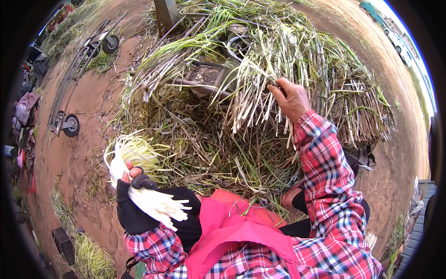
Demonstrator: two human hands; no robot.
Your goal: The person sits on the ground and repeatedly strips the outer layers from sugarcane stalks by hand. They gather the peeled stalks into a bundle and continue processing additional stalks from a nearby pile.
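Observation:
My left hand [134, 179], in a black fingerless glove, is closed around a bunch of pale chive-like stalks [160, 204]. Their white cut ends point toward my lap, and their thin yellowish leaves [139, 151] fan out beyond my fingers. My bare right hand [291, 98] reaches forward to a large heap of long green-and-white stalks [320, 69]. Its thumb and fingers pinch stalks at the heap's near side; how many they hold is hard to make out. The heap's pale stalk ends hang toward me.
Loose trimmed leaves [218, 153] lie between me and the heap. A metal post [166, 16] rises behind it. On the left stands a two-wheeled metal cart [76, 79] on reddish soil. A black crate [62, 245] sits lower left, near a yellow-green pile [94, 258].

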